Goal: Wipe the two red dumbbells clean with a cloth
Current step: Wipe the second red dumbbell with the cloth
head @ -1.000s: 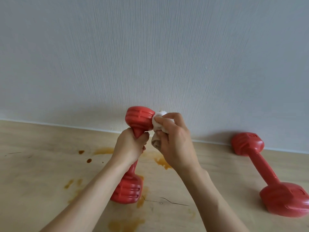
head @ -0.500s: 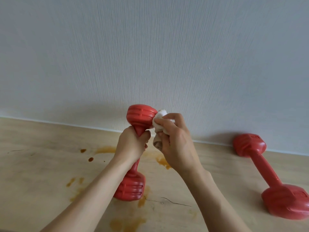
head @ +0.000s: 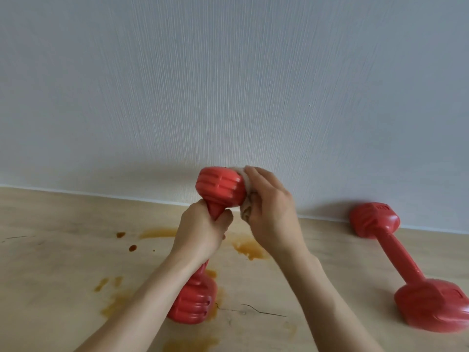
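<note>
A: What is held by the fingers of the right hand point(head: 272, 212)?

B: A small crumpled white cloth point(head: 245, 196) is pressed by them against the far-right side of the upper head of the held red plastic dumbbell point(head: 219, 186). The fingers are laid over the cloth, only gently bent; most of the cloth is hidden behind that head and under the palm.

A: And the left hand point(head: 201, 232)?

B: The handle just below that upper head is gripped by it, fingers and thumb wrapped fully round. The dumbbell is stood nearly upright, its long axis tilted slightly, its lower head resting on the pale wooden surface point(head: 63, 275), where brown stains point(head: 250, 248) are seen around it.

A: Which way does the work lie from the cloth?

B: The ribbed head lies directly left of the cloth hand, touching it. The near and left faces of that head, it is judged, can be reached only if the dumbbell is turned about its long axis by the left hand.

A: The other one?

B: The second red plastic dumbbell point(head: 403, 265) is lying flat well to the right of the held one, one head close to the grey textured wall point(head: 228, 85), nearer the right hand. It is touched by nothing.
</note>
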Demonstrator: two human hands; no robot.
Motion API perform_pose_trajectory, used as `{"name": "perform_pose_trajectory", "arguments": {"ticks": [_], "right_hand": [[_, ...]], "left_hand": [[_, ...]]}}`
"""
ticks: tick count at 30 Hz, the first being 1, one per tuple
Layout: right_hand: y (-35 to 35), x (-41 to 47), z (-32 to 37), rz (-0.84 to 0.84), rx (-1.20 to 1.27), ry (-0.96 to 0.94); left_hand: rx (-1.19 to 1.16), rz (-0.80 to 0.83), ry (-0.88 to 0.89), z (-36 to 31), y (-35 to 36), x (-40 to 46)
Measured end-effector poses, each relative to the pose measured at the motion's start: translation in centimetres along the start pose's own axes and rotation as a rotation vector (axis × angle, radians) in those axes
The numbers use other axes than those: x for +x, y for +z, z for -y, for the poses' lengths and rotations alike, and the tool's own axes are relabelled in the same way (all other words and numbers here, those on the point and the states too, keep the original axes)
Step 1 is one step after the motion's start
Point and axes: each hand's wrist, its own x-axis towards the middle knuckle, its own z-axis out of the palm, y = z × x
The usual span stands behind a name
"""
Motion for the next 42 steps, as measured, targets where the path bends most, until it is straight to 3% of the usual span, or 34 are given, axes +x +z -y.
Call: {"name": "perform_pose_trajectory", "arguments": {"ticks": [6,12,21,26,28,35,39,42], "right_hand": [[-0.4,0.3,-1.2,0.154,0.251,0.286],[0.7,-1.1,1.5,0.046,0.046,0.088],[0.3,-0.7,-1.1,0.132,0.363,0.332],[-2.2,-0.3,-0.5,0.063,0.532,0.317],[-2.1,-0.4,0.2,0.076,0.466,0.266],[-2.0,-0.7,0.8,0.034,0.235,0.007],[-2.2,-0.7,-0.4,0.061,0.089,0.011],[-2.5,-0.8,-0.1,0.061,0.022,-0.083]], "left_hand": [[-0.081,0.06,0.04,-0.3,-0.3,-0.2],[-0.119,-0.063,0.0,-0.4,-0.8,0.8],[-0.283,0.243,0.201,-0.9,-0.6,-1.1],[-0.348,0.174,0.099,-0.7,-1.5,-0.4],[-0.353,0.131,0.048,-0.6,-1.6,0.1],[0.025,-0.036,0.162,0.0,-2.2,1.3],[0.241,-0.026,0.318,0.6,-2.3,0.9],[0.316,-0.052,0.272,0.7,-2.4,0.9]]}}
